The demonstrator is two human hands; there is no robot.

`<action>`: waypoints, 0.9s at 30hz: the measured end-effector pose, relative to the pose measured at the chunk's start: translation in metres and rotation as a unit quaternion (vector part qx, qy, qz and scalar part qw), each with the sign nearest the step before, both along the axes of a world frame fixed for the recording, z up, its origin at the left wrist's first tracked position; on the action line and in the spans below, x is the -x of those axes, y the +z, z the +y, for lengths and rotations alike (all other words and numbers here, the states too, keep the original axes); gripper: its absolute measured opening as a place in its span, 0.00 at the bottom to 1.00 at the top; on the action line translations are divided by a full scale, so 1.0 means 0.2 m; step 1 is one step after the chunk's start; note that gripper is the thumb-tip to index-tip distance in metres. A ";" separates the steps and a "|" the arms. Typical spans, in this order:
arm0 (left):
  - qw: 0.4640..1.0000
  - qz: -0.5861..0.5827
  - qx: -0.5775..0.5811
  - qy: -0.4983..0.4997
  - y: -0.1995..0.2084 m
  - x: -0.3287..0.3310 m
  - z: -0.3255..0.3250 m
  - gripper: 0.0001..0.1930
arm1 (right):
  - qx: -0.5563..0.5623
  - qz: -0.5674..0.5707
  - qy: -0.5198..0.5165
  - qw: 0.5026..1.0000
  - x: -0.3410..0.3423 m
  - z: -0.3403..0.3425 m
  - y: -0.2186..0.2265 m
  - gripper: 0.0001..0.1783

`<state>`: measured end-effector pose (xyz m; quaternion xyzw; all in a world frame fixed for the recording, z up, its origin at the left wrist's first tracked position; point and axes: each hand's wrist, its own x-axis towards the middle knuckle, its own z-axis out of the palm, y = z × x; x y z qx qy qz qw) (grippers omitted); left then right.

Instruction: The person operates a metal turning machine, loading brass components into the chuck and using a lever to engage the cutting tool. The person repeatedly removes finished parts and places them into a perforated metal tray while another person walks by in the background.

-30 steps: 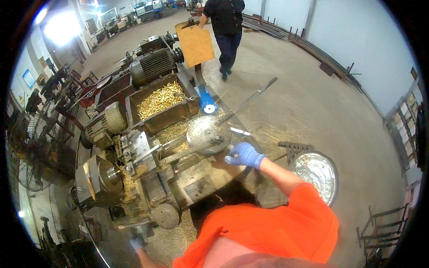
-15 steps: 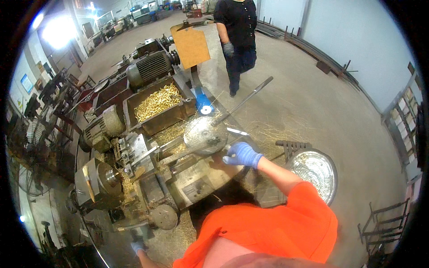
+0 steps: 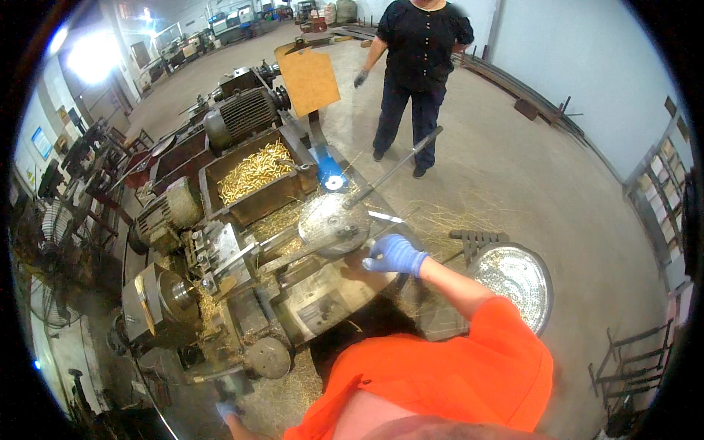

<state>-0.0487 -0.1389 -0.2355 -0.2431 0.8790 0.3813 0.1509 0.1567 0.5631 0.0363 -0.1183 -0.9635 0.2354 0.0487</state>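
My right hand, in a blue knitted glove, is beside the round metal disc of a small lathe. Its fingers are curled together at the machine's near right edge, and what they hold, if anything, is too small to make out. A long rod handle slants up from the disc. Low on the left is my left hand, also gloved, below the lathe's round handwheel; its fingers are too dark and small to read. Brass-coloured chips lie over the lathe bed, around the chuck.
Behind the disc, a metal bin holds many small brass pieces. A round tray of small shiny parts rests on a stool to my right. A person in black stands beyond the machine. An orange-yellow board rises near the motor.
The person in black has moved to the right and now faces this way, one arm held out. My view has shifted slightly; both my hands stay at about the same places on the machine.
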 end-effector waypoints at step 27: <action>0.996 0.018 -0.035 -0.085 0.42 0.05 0.18 0.19 | -0.003 -0.052 -0.014 0.999 0.03 -0.02 -0.02 0.25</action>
